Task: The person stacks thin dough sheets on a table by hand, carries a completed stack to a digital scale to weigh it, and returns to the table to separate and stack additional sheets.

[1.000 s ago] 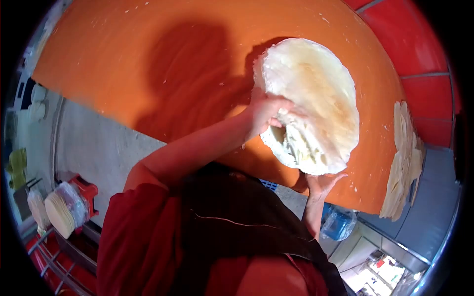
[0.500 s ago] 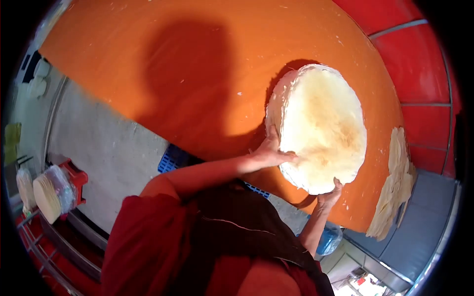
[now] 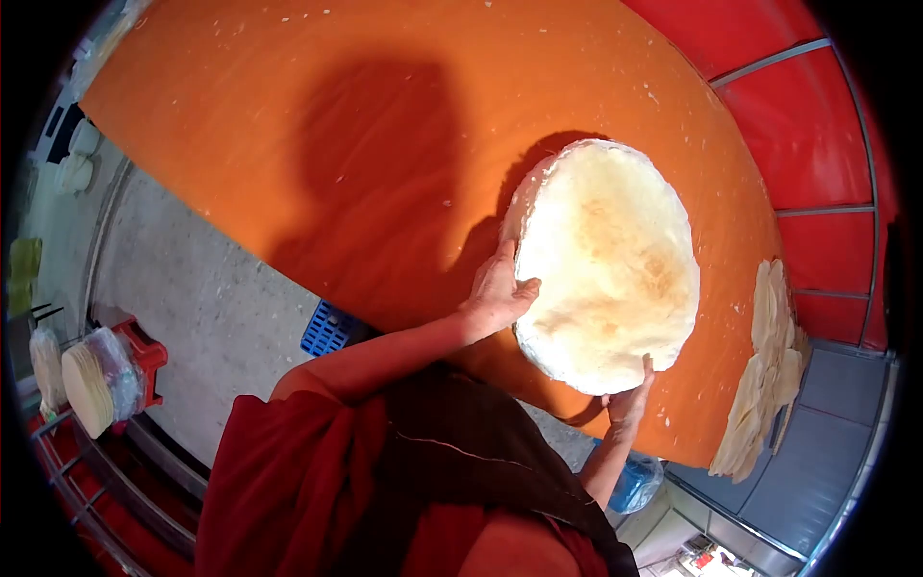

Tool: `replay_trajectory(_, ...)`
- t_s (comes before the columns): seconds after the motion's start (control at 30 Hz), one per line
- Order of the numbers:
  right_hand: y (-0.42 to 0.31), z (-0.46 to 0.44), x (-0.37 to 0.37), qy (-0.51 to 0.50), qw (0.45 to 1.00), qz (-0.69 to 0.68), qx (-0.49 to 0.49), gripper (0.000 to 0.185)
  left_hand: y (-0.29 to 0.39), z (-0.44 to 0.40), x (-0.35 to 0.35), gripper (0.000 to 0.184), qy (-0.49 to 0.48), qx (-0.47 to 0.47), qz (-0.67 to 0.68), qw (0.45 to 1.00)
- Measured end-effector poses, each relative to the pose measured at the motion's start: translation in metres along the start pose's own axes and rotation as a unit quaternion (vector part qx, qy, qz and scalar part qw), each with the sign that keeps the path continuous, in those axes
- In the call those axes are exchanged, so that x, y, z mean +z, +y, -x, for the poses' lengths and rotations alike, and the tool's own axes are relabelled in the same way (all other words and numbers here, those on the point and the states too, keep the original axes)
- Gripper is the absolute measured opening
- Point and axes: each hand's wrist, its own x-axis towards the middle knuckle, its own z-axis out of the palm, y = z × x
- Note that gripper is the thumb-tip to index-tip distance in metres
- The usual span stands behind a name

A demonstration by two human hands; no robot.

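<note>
Round flatbread stack (image 3: 611, 264): left hand (image 3: 500, 291) clasping left rim, right hand (image 3: 630, 400) clasping near rim, seemingly steadying it.

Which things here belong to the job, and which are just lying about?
In the job:
thick round stack of pale, browned sheets
left hand and right hand, both holding it
orange tabletop underneath

Apparently lying about:
blue perforated plastic crate
pale round discs beside clear plastic
ragged pale sheets at the tabletop's edge
</note>
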Motion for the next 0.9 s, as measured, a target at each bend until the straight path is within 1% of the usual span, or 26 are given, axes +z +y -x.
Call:
replay_trajectory(0.03, -0.002, 0.002, -0.003, 0.031, 0.998, 0.041, 0.046, 0.065, 0.001, -0.002, -0.004, 0.073, -0.003, 0.003, -0.016, 1.000)
replay_trajectory(0.1, -0.007, 0.006, -0.008, 0.095, 0.978, 0.121, 0.138, 0.066, 0.001, -0.005, -0.009, 0.080, 0.036, 0.024, -0.094, 0.995)
replay_trajectory(0.13, -0.010, 0.011, 0.002, 0.123, 0.981, 0.103, 0.110, 0.060, 0.012, -0.010, -0.022, 0.090, 0.034, 0.057, -0.086, 0.994)
replay_trajectory(0.17, -0.005, 0.003, -0.005, 0.110, 0.991, 0.067, 0.025, 0.057, 0.028, -0.008, -0.027, 0.088, 0.105, 0.070, -0.057, 0.990)
replay_trajectory(0.2, 0.008, -0.012, -0.019, 0.096, 0.993, 0.030, -0.059, 0.054, 0.036, -0.019, -0.031, 0.088, 0.055, 0.032, 0.044, 0.997)
replay_trajectory(0.23, 0.016, -0.021, -0.027, 0.081, 0.986, -0.005, -0.142, 0.051, 0.042, -0.032, -0.032, 0.088, 0.006, -0.007, 0.145, 0.989)
replay_trajectory(0.3, 0.020, -0.029, -0.037, 0.046, 0.991, -0.075, -0.105, 0.049, 0.019, -0.057, -0.017, 0.088, -0.007, -0.018, 0.059, 0.998)
replay_trajectory(0.33, 0.021, -0.031, -0.039, 0.029, 0.990, -0.111, -0.088, 0.049, 0.018, -0.065, -0.015, 0.088, -0.015, -0.021, 0.015, 1.000)
replay_trajectory(0.37, 0.022, -0.034, -0.038, 0.031, 0.989, -0.107, -0.097, 0.048, 0.015, -0.059, -0.010, 0.088, 0.026, -0.028, -0.150, 0.988)
replay_trajectory(0.43, 0.029, -0.035, -0.040, 0.043, 0.987, -0.106, -0.116, 0.047, -0.011, -0.065, -0.007, 0.087, 0.078, 0.068, -0.208, 0.973)
replay_trajectory(0.47, 0.028, -0.037, -0.049, 0.036, 0.989, -0.103, -0.100, 0.046, -0.017, -0.071, -0.008, 0.091, 0.068, 0.050, -0.189, 0.978)
replay_trajectory(0.53, 0.019, -0.035, -0.057, 0.030, 0.993, -0.090, -0.069, 0.047, -0.004, -0.079, -0.021, 0.098, 0.045, 0.013, -0.152, 0.987)
replay_trajectory(0.57, 0.015, -0.035, -0.059, 0.025, 0.995, -0.084, -0.055, 0.048, -0.009, -0.095, -0.027, 0.104, 0.026, -0.049, -0.013, 0.998)
replay_trajectory(0.6, 0.009, -0.030, -0.052, 0.014, 0.995, -0.091, -0.032, 0.052, 0.001, -0.099, -0.032, 0.101, -0.020, -0.115, 0.079, 0.990)
replay_trajectory(0.63, 0.005, -0.031, -0.046, 0.009, 0.994, -0.109, -0.015, 0.055, 0.023, -0.098, -0.041, 0.099, -0.067, -0.182, 0.168, 0.966)
replay_trajectory(0.67, 0.004, -0.030, -0.042, 0.004, 0.992, -0.126, 0.005, 0.059, 0.045, -0.092, -0.049, 0.091, -0.092, -0.203, 0.158, 0.962)
replay_trajectory(0.7, 0.003, -0.031, -0.040, 0.000, 0.989, -0.144, 0.024, 0.062, 0.084, -0.077, -0.061, 0.083, -0.117, -0.224, 0.147, 0.956)
replay_trajectory(0.73, 0.003, -0.035, -0.042, -0.005, 0.986, -0.164, 0.041, 0.063, 0.105, -0.071, -0.068, 0.075, -0.143, -0.246, 0.135, 0.949)
replay_trajectory(0.83, 0.005, -0.038, -0.038, 0.012, 0.982, -0.186, 0.020, 0.063, 0.044, -0.117, -0.053, 0.056, -0.238, -0.240, 0.177, 0.924)
replay_trajectory(0.87, 0.005, -0.032, -0.029, 0.002, 0.984, -0.180, -0.014, 0.064, 0.043, -0.115, -0.053, 0.042, -0.262, -0.224, 0.173, 0.922)
replay_trajectory(0.9, 0.002, -0.019, -0.015, -0.008, 0.983, -0.175, -0.048, 0.064, 0.056, -0.111, -0.056, 0.044, -0.251, -0.210, 0.139, 0.935)
